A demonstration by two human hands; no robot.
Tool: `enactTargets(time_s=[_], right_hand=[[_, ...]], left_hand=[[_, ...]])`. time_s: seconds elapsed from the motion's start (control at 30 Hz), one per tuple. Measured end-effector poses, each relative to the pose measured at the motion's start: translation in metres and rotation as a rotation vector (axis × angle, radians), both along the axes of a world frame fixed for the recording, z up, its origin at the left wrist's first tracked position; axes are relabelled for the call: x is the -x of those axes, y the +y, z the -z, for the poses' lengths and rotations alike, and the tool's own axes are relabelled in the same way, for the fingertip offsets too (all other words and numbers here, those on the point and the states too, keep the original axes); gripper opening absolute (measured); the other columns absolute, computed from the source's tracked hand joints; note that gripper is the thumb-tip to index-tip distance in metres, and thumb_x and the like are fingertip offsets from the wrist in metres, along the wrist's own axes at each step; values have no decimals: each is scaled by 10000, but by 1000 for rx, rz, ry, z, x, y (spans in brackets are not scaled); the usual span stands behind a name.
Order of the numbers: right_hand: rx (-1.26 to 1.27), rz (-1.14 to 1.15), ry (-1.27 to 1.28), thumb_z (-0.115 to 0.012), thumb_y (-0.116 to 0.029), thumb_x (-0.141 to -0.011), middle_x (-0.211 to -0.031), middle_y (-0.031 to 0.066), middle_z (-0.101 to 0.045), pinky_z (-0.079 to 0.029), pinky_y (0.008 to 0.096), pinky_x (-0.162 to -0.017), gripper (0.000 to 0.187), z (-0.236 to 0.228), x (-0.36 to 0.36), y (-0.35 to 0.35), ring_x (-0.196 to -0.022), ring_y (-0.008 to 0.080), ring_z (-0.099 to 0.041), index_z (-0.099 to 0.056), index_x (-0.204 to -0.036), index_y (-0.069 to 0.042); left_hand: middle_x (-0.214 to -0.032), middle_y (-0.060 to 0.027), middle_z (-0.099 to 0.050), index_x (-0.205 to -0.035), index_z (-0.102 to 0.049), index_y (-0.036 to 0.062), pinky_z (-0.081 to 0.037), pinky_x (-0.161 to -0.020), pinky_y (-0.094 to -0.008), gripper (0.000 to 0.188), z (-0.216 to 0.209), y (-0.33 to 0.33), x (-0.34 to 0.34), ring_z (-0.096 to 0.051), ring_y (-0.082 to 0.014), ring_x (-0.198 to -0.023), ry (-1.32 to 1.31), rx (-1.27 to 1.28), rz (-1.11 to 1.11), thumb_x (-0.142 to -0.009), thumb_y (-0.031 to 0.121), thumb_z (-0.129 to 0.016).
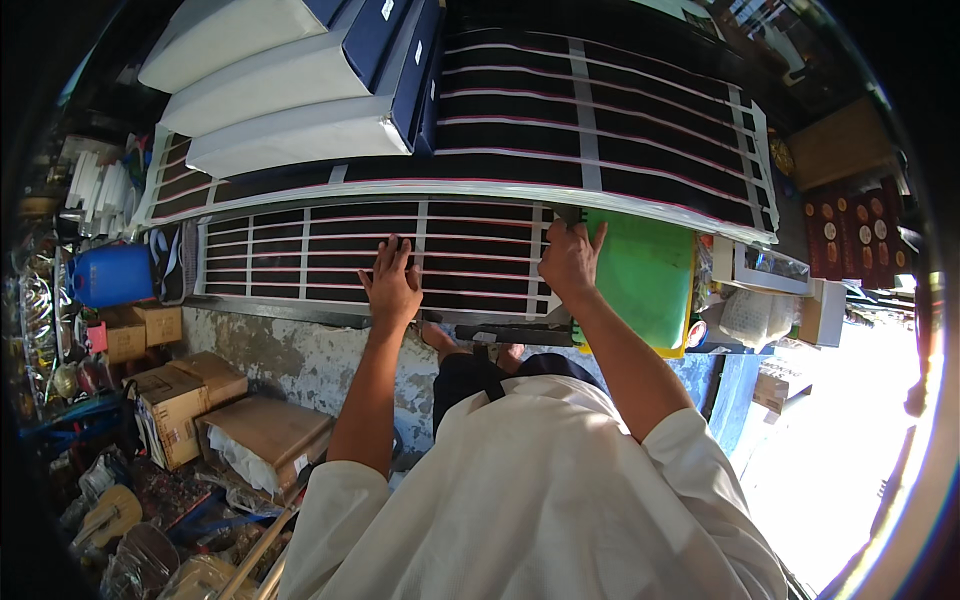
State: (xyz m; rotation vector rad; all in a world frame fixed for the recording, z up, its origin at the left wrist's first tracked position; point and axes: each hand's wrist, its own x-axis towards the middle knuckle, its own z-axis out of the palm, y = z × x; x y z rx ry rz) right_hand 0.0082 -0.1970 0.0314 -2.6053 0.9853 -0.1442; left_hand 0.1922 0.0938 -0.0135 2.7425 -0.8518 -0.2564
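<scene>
While left hand (395, 290) touches striped panel (335, 262), blue boxes (372, 45), unreadable white labels (418, 52)

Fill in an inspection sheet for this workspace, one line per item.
Surface: dark ledge under the lower striped panel.
Job's things: lower striped panel, black with pale lines; similar upper striped panel beyond it, white-and-blue boxes stacked over its left part.
Clutter: cardboard boxes and blue container at left; green sheet at right.
Hands: left hand on the lower panel, fingers spread; right hand at its right end, grip unclear.
Cables: nothing seen.
Surroundings: patchy wall below; bright ground at right.
</scene>
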Motion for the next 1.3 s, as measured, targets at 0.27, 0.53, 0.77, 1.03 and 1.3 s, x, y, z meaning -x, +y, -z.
enactTargets(time_s=[0.27, 0.53, 0.77, 1.03, 1.3], right_hand=[[-10, -16, 0, -767, -13, -774, -928, 145, -760, -102, 793, -1366, 215, 0, 0, -1, -1228, 377, -666, -748, -982, -63], [22, -83, 19, -784, -9, -764, -943, 129, -756, -92, 800, -1366, 268, 7, 6, -4, -1254, 371, -646, -754, -1021, -80], [77, -107, 19, -801, -9, -760, -1033, 98, -751, -102, 786, -1374, 330, 8, 12, 0, -1276, 365, -631, -763, -1076, -94], [83, -109, -10, -811, -5, -750, -1044, 96, -756, -119, 784, -1374, 346, 9, 12, 0, -1284, 364, -624, -756, -1079, -95], [49, -77, -57, -782, 4, -755, -979, 126, -748, -110, 801, -1366, 251, 17, 9, -1, -1236, 376, -633, -740, -988, -79]], left_hand=[[-1830, -36, -405, -1700, -535, 235, -183, -1313, -853, 553, -2, -2, 1, -350, -310, -1701, 6, -35, -11, -1152, 273, -605], [-1833, -60, -395, -1695, -536, 220, -201, -1291, -873, 551, -2, -1, 1, -345, -334, -1704, 15, -39, -3, -1150, 253, -613], [-1836, -66, -389, -1689, -542, 219, -200, -1291, -870, 535, 0, -1, 1, -335, -337, -1708, 16, -13, 0, -1159, 268, -604], [-1840, -65, -381, -1682, -551, 223, -194, -1295, -874, 511, -1, -1, 1, -331, -336, -1709, 38, -24, -5, -1176, 283, -580], [-1837, -74, -386, -1688, -543, 216, -195, -1293, -874, 520, -3, -2, 0, -338, -343, -1705, 35, -14, -3, -1174, 285, -580]])
